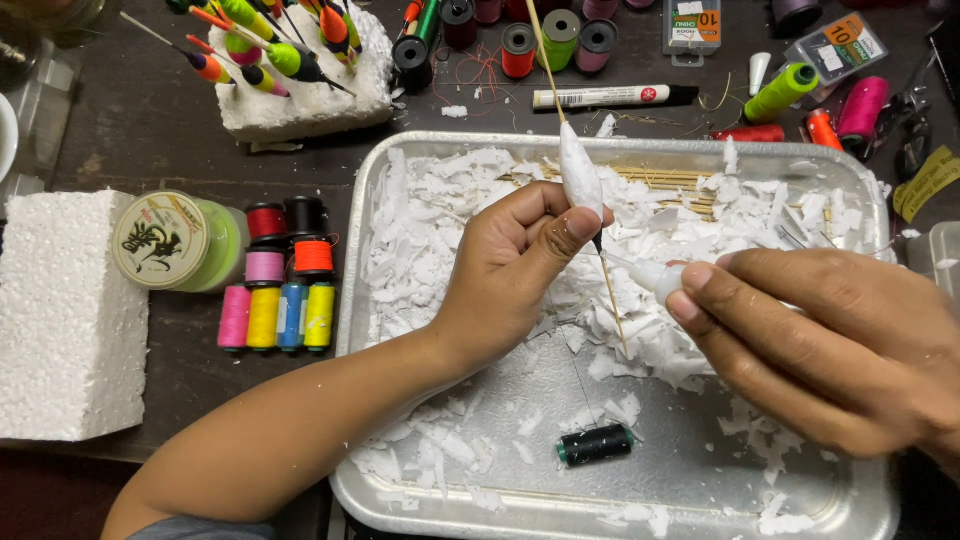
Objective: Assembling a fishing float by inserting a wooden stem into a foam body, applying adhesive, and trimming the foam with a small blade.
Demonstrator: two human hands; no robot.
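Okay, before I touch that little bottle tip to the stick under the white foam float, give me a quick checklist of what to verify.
1. Float held firmly: ok. The left hand pinches the white foam float between thumb and fingers.
2. Bottle in hand: ok. The right hand holds the small white bottle, tip aimed at the thin stick.
3. Tip touching the stick: cannot tell; they look very close.
4. Work over the metal tray: ok, foam shavings lie in it.
5. Black thread spool out of the way: ok, it lies lower in the tray.
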